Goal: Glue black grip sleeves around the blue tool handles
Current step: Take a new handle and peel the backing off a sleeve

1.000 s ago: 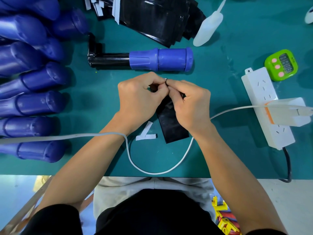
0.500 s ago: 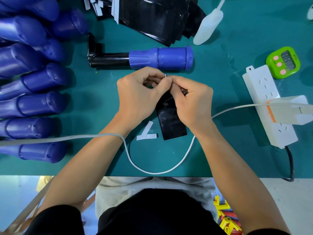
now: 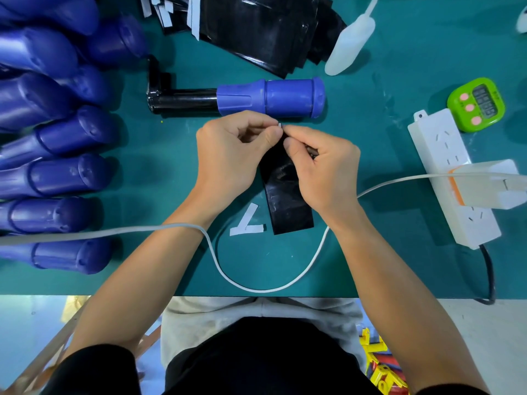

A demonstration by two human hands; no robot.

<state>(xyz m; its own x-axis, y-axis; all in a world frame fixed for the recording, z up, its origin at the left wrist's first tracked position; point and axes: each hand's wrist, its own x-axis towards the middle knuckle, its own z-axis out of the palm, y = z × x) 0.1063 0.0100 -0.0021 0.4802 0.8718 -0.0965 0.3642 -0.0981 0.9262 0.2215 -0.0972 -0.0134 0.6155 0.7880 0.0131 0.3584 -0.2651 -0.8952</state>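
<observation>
A black grip sleeve (image 3: 288,203) hangs down over the green mat, held at its top edge by both hands. My left hand (image 3: 231,155) and my right hand (image 3: 322,166) pinch that edge together, where a small white tab (image 3: 280,124) sticks up between the fingertips. Just beyond the hands lies a blue tool handle (image 3: 271,97) on a black shaft (image 3: 182,102), pointing right. Several more blue handles (image 3: 57,178) are lined up along the left. A pile of black sleeves (image 3: 265,32) lies at the top centre.
Two white backing strips (image 3: 246,222) lie on the mat beside the sleeve. A white glue bottle (image 3: 349,45), a green timer (image 3: 476,105) and a white power strip (image 3: 453,178) with a plugged adapter sit at right. A white cable (image 3: 265,287) loops near the table's front edge.
Both hands have drifted slightly away from me with the sleeve, fingertips working at its top edge. The white tab now shows between them.
</observation>
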